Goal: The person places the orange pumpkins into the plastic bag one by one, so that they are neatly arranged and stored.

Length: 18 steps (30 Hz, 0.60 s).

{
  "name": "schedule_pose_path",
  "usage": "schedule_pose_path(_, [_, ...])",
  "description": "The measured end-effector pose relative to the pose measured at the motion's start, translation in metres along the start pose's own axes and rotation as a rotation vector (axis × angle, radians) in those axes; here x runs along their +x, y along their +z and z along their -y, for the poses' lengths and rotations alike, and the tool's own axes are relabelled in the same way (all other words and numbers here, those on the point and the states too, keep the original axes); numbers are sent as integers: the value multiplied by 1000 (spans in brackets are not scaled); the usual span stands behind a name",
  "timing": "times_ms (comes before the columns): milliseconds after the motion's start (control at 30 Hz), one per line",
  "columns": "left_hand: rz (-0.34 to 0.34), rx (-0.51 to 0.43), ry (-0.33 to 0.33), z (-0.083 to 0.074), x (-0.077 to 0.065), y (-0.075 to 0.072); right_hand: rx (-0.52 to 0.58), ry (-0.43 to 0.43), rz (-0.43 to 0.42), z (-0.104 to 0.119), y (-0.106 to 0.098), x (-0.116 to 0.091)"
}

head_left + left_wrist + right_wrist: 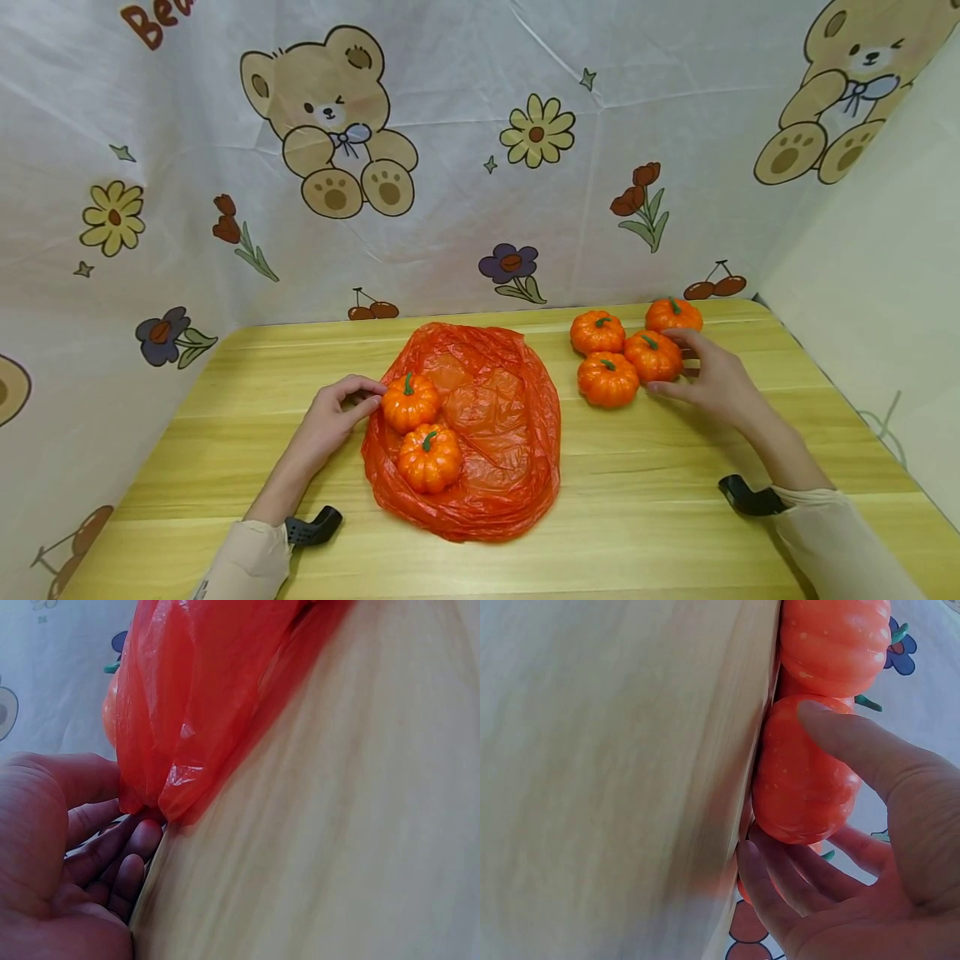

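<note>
Bear-printed cloth (450, 67) is hung behind a wooden table (637, 508). Just right of the left hand (326, 421) a red bag (543, 417) is spread, its edge pinched between thumb and fingers; two pumpkins (430, 462) are held in it. By the right hand (716, 375), a pumpkin (660, 365) is flanked by three other pumpkins (607, 382). Thumb and fingers are parted to its width and set to opposite sides — how firmly it is gripped cannot be told. It is placed directly left of that palm, the left hand being well apart across the bag. Squat-bodied, with no long axis seen from above, it is topped by a green stem (649, 342) — pointed up, leaning away from the palm.
</note>
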<state>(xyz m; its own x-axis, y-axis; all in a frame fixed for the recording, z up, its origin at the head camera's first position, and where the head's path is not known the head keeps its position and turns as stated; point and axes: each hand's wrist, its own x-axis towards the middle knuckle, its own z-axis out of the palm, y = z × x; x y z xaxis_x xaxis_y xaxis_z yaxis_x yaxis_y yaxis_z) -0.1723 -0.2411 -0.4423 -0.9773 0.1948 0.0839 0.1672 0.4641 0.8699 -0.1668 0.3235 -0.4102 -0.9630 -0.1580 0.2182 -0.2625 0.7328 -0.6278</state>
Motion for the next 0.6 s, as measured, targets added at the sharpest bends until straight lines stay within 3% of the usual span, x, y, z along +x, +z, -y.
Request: schedule_pose_path(600, [5,0,2,1,0,0,-14,5,-27,3,-4,-1])
